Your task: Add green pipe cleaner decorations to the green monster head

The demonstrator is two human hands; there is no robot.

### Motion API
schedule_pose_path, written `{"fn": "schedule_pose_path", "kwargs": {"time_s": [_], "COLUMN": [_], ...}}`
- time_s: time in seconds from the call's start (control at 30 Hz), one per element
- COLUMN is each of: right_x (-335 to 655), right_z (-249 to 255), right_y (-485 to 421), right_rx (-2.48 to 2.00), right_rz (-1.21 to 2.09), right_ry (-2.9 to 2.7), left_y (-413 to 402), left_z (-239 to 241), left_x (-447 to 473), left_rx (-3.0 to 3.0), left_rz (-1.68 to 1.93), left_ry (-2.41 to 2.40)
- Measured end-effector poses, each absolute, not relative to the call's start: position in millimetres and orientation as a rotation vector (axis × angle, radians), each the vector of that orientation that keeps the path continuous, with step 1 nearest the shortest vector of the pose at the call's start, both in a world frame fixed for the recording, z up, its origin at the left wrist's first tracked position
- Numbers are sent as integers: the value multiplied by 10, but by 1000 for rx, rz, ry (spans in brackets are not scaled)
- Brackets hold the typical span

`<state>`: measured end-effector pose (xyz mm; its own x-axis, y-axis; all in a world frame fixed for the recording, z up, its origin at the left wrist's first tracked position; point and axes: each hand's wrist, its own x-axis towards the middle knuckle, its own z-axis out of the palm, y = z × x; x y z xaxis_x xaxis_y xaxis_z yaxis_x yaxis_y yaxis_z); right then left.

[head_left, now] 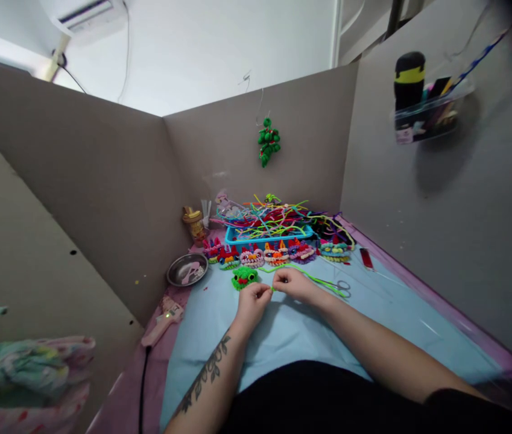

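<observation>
My left hand (pixel 252 302) and my right hand (pixel 292 283) meet low over the blue sheet, fingertips pinched. Between them shows a tiny bit of bright green pipe cleaner (pixel 272 289), gripped from both sides; most of it is hidden by the fingers. Just beyond my left hand sits a fuzzy green animal head (pixel 243 277) with round eyes and a red mouth. Long light-green pipe cleaners (pixel 309 275) lie behind and right of my right hand, beside metal scissors (pixel 343 288).
A blue tray (pixel 268 237) heaped with coloured pipe cleaners stands behind several finished fuzzy heads (pixel 276 254). To the left are a metal bowl (pixel 187 269) and a corded pink glue gun (pixel 164 323). Grey panels (pixel 256 175) enclose the table; a green ornament (pixel 268 142) hangs there.
</observation>
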<state>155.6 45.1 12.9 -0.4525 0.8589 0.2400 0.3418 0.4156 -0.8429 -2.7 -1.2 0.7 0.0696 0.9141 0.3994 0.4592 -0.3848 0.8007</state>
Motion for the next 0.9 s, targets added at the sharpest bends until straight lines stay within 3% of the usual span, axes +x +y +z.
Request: {"fn": "schedule_pose_path", "kwargs": {"time_s": [0.53,0.9], "right_x": [1684,1603], "right_z": [151,82], "right_y": [525,476], "right_rx": [-969,-1016], "right_rz": [1328,1115], "right_ry": [-1787,-1884], "left_y": [69,70], "left_z": [-9,-5], "left_x": [-114,-100], "left_rx": [1295,1431], "left_rz": [1259,1230], "left_ry": [1219,1291]}}
